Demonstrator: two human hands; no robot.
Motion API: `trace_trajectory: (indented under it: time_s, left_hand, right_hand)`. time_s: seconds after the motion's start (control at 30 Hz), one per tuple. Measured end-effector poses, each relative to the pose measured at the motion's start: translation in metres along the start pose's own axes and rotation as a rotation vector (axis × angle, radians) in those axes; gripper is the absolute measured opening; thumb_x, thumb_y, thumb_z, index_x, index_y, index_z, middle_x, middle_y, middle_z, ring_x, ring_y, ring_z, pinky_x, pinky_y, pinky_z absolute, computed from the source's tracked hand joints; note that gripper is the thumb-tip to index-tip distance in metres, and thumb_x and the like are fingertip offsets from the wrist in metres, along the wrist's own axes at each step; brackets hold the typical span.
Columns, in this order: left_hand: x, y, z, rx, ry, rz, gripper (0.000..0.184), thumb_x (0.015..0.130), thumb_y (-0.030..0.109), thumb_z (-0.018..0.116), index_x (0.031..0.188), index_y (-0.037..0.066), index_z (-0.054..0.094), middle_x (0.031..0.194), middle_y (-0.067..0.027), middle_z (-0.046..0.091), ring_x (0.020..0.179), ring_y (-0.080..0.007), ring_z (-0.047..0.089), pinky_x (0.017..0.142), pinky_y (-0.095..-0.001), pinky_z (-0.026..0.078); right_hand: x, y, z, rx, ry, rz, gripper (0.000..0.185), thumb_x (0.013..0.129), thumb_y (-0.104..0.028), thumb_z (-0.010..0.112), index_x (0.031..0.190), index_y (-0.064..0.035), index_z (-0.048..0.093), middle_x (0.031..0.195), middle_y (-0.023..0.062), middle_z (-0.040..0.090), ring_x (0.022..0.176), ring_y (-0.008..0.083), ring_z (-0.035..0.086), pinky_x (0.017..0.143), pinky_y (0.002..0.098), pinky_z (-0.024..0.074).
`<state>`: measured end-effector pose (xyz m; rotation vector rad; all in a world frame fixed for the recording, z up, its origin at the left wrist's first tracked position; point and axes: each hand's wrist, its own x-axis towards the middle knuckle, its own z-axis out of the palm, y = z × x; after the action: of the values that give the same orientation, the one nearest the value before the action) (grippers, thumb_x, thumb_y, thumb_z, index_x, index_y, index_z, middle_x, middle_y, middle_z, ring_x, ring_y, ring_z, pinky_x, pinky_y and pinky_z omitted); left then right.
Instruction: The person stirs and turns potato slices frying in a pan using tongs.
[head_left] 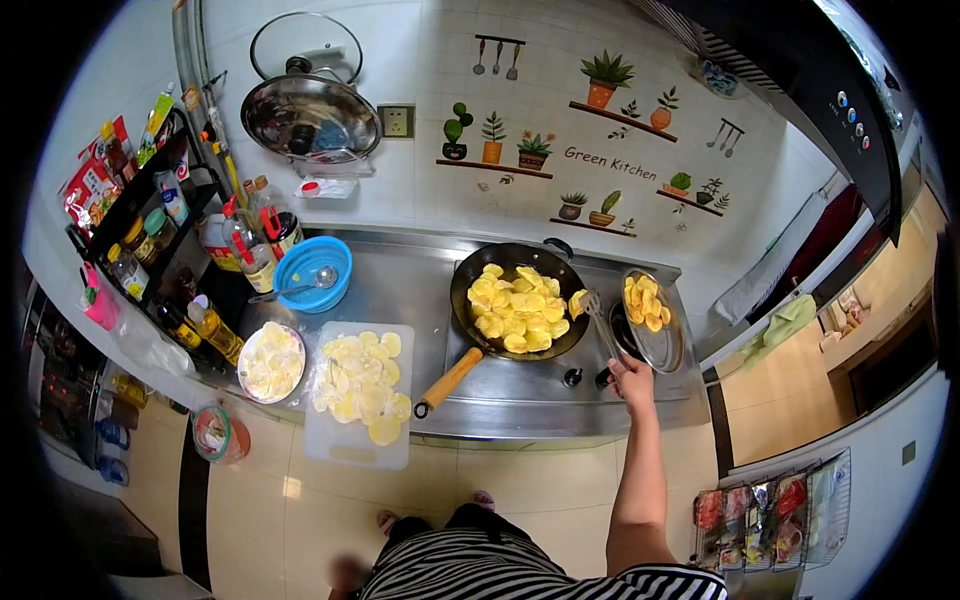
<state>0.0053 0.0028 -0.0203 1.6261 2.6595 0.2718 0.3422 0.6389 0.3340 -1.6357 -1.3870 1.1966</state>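
Observation:
My right hand (pixel 632 382) is closed around a pair of metal tongs (pixel 604 325). At the tongs' tip a yellow slice (pixel 578 304) hangs by the right rim of a black wok (pixel 462 328). Many yellow potato slices (pixel 518 308) lie in the wok, which sits on the stove with its wooden handle toward me. Beside my right hand, an oval metal plate (pixel 664 352) holds several browned slices (pixel 646 303). Low at my left side, a blurred patch seems to be my left hand (pixel 348 576); its fingers cannot be made out.
Pale coated slices cover a white cutting board (pixel 362 452) overhanging the counter edge and fill a white plate (pixel 299 388). Behind them is a blue basket (pixel 335 262) with a ladle (pixel 322 279). Bottles crowd the left rack (pixel 165 238). A range hood (pixel 840 60) hangs upper right.

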Motion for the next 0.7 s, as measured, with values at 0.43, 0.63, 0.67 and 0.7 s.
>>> trace_trajectory:
  time_s: [0.43,0.63,0.67,0.7]
  left_hand:
    - [0.009,-0.005,-0.001,-0.122,-0.006,-0.1,0.028,0.07,0.039,0.063,0.064,0.012,0.064,0.065,-0.0135,0.059,0.062,-0.0306,0.058,0.059,-0.0439,0.046]
    - [0.007,-0.005,-0.006,-0.004,0.093,0.041,0.025,0.078,0.033,0.056,0.069,0.011,0.063,0.069,-0.013,0.06,0.066,-0.0301,0.057,0.06,-0.0446,0.045]
    - [0.008,-0.004,-0.009,-0.079,-0.055,-0.006,0.025,0.08,0.033,0.055,0.07,0.011,0.063,0.07,-0.0129,0.06,0.066,-0.0297,0.057,0.06,-0.0447,0.045]
    - [0.009,-0.003,-0.01,-0.079,-0.055,-0.005,0.025,0.08,0.033,0.055,0.07,0.011,0.063,0.07,-0.0129,0.06,0.066,-0.0297,0.057,0.06,-0.0447,0.045]
  right_hand:
    - [-0.007,-0.002,-0.004,-0.02,-0.002,-0.031,0.053,0.081,-0.016,0.066,0.125,0.0071,0.048,0.065,0.007,0.061,0.05,0.0096,0.053,0.045,0.0246,0.0421]
    - [-0.008,0.0,-0.007,-0.008,-0.01,-0.009,0.054,0.081,-0.017,0.066,0.126,0.0067,0.048,0.064,0.0061,0.06,0.05,0.0091,0.052,0.045,0.0245,0.0424]
    - [-0.007,0.0,-0.008,-0.003,-0.015,0.001,0.054,0.081,-0.018,0.066,0.126,0.0065,0.048,0.064,0.006,0.06,0.05,0.009,0.052,0.046,0.0245,0.0426]
    - [-0.006,0.0,-0.008,0.001,-0.021,0.01,0.054,0.081,-0.018,0.067,0.126,0.0063,0.048,0.064,0.006,0.061,0.05,0.0088,0.052,0.046,0.0246,0.0428]
